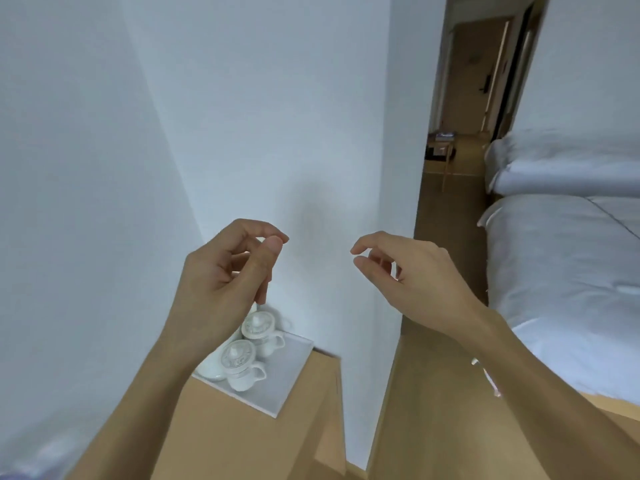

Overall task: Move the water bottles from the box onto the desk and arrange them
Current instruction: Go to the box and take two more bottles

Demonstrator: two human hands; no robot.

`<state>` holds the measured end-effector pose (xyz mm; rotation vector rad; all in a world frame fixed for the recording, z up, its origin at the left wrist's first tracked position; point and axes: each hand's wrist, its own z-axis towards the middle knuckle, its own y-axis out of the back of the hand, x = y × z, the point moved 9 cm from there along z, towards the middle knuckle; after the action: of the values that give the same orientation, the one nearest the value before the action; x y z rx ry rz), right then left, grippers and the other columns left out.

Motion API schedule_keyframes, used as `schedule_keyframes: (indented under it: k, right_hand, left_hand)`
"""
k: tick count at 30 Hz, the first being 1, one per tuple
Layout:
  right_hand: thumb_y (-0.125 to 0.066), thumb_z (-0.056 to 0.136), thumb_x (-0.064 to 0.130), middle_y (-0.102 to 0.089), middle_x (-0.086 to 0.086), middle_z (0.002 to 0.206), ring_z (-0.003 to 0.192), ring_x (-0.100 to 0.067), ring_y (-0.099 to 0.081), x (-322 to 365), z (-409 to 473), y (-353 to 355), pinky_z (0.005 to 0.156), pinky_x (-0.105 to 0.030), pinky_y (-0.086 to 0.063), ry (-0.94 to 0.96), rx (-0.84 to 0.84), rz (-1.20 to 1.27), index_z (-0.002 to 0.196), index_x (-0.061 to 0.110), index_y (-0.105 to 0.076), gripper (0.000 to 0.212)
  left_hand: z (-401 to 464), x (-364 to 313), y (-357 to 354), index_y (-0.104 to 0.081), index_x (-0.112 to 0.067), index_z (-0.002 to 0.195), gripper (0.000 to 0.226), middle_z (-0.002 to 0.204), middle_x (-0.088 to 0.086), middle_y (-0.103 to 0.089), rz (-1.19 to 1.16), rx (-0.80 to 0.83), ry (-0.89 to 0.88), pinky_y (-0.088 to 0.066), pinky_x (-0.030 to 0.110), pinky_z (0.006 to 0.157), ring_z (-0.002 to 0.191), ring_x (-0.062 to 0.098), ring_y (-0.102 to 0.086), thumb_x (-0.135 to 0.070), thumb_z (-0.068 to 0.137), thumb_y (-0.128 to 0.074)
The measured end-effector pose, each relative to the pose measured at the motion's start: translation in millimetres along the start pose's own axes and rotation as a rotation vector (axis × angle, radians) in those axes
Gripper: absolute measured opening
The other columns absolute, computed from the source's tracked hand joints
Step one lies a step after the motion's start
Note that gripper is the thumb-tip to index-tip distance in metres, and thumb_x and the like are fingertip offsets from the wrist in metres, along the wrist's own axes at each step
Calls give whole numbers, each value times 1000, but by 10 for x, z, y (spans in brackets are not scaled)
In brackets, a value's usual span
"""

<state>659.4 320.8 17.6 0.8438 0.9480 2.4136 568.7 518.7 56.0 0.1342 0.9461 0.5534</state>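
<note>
While no water bottles or box are showing anywhere, the left hand (225,268) is hovering loosely curled and empty above the lidded cups (258,332) at the desk's (242,441) far corner, and the right hand (412,271) is hanging equally relaxed, likely waiting to reach.

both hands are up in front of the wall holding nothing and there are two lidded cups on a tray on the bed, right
Not quite. The head view shows the two lidded cups on a tray that sits on the wooden desk, not on the bed. The rest holds: the left hand and right hand are raised and hold nothing.
</note>
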Motion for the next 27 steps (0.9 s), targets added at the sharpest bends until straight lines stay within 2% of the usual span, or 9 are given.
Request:
schedule_keyframes:
  k: [5,8,12,14,17,22,27]
  right_hand:
    - [-53,96,43,-61,24,77,71,-2,-61,-919,-272,751,62,-28,-56,-105,-47,-64,106,39,-59,13]
    - [-55,95,41,-62,22,80,71,0,-61,-1411,-342,1121,63,-21,-54,-154,-63,-118,106,38,-60,12]
    - [-55,96,41,-53,28,77,70,0,-58,-2025,-403,1413,63,-21,-54,-226,-57,-194,107,36,-60,13]
    - [-54,96,41,-50,29,76,68,1,-57,-2334,-417,1487,61,-15,-49,-258,-42,-237,106,37,-60,12]
    - [-54,96,40,-52,28,80,68,4,-55,-2805,-420,1553,61,-6,-36,-305,-28,-277,105,37,-60,11]
    - [-53,96,43,-59,23,93,77,-1,-57,-3597,-246,1571,66,-6,-37,-341,-31,-302,105,39,-59,12]
    - [-52,95,46,-56,23,101,83,-1,-56,-4390,246,1639,68,-7,-37,-350,-59,-345,108,42,-55,14]
  left_hand:
    - [478,-335,-1152,-66,-24,93,10,58,-2,-53,-47,116,-88,-40,12,48,48,12,-52,-23,97,-57]
    - [764,-518,-1765,-66,-27,95,7,61,-5,-55,-49,181,-147,-41,10,49,52,12,-55,-29,96,-59]
    - [1115,-603,-2498,-64,-33,98,11,70,-13,-58,26,242,-204,-44,14,57,65,16,-60,-39,93,-56]
    - [1280,-573,-2824,-64,-33,98,12,73,-18,-58,50,255,-224,-46,15,62,70,14,-61,-40,92,-55]
    - [1520,-444,-3258,-64,-30,97,6,75,-20,-58,63,260,-260,-43,8,62,74,8,-59,-31,95,-59]
    - [2053,-55,-3922,-62,-32,102,8,87,-23,-60,73,265,-266,-44,4,69,89,1,-58,-30,94,-61]
    - [2846,244,-4563,-59,-35,116,22,107,-23,-60,12,271,-242,-46,6,74,97,-3,-57,-35,95,-58]
